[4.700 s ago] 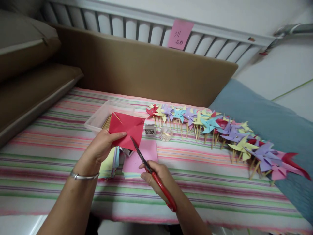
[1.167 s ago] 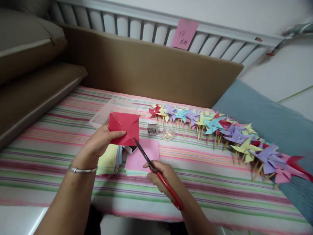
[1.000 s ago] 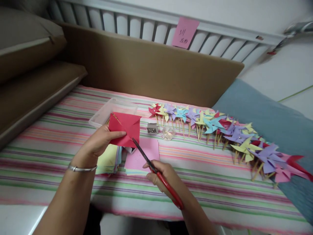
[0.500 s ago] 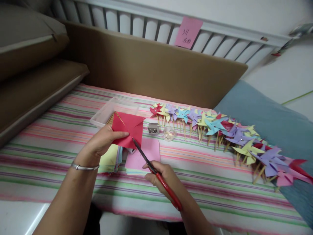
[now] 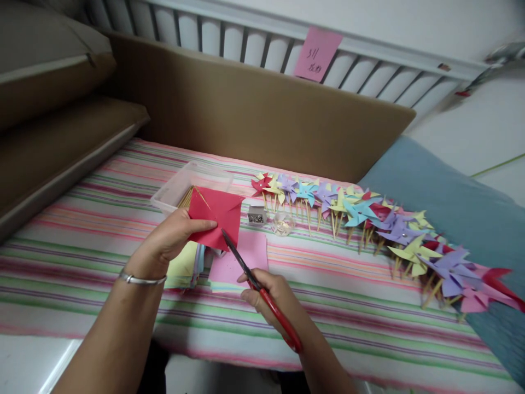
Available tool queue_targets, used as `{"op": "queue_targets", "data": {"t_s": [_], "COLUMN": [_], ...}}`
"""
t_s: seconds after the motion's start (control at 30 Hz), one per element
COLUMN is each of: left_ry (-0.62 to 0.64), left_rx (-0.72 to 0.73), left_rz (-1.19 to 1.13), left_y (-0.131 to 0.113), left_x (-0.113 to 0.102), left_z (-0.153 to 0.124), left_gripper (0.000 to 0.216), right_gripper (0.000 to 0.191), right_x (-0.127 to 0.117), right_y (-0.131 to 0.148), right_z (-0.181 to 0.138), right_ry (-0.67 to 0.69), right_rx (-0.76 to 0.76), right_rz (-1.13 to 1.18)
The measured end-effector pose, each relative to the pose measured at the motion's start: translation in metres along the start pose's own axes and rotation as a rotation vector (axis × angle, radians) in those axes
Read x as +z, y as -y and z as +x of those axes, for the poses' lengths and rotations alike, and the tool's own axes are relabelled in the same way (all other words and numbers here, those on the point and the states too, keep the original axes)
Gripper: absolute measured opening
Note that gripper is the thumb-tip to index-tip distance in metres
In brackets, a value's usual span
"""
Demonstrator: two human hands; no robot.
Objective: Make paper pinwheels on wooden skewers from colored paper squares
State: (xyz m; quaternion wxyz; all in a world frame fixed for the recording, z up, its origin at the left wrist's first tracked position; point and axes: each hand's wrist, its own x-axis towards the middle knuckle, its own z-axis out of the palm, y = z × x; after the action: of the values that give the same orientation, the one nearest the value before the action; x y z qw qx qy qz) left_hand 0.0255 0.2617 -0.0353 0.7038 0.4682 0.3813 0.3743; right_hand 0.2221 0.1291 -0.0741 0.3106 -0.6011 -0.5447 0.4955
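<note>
A square red sheet of paper [image 5: 223,210] is pinched in my left hand [image 5: 176,232], the thumb lying on its face. Slits run inward from some of its corners. My right hand [image 5: 264,290] is closed round red-handled scissors [image 5: 283,320], whose dark blades reach up to the lower right part of the sheet. Below the sheet lie a pile of yellow and other coloured paper [image 5: 182,268] and a pile topped with pink paper [image 5: 246,254].
A clear plastic box [image 5: 168,194] holding sticks stands behind the red sheet. Right of it are a small box of metal pins [image 5: 257,215] and a round clear dish [image 5: 283,224]. Several paper pinwheels [image 5: 361,210] on sticks line the right side. A brown board [image 5: 254,115] rises behind.
Almost nothing has moved; the scissors and my right hand have shifted very slightly left. The red sheet stays in my left hand.
</note>
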Motion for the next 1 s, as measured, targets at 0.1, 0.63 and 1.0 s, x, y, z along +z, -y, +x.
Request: {"op": "queue_targets", "data": {"t_s": [0.1, 0.63, 1.0], "left_ry": [-0.005, 0.013, 0.012], "left_rx": [0.006, 0.029, 0.036], "left_rz": [-0.010, -0.014, -0.004], "left_y": [-0.0011, -0.0012, -0.0011], "left_x": [0.0009, 0.0004, -0.0003], "left_z": [-0.0007, -0.0008, -0.0005], "left_gripper": [0.029, 0.029, 0.029], "right_gripper": [0.028, 0.026, 0.025], "right_x": [0.0009, 0.0016, 0.0019], "right_y": [0.0003, 0.0021, -0.0042], "right_z": [0.0004, 0.0003, 0.0015], "right_ry": [-0.013, -0.028, -0.024], "right_rx": [0.008, 0.012, 0.005], "right_rz": [-0.001, 0.002, -0.008]}}
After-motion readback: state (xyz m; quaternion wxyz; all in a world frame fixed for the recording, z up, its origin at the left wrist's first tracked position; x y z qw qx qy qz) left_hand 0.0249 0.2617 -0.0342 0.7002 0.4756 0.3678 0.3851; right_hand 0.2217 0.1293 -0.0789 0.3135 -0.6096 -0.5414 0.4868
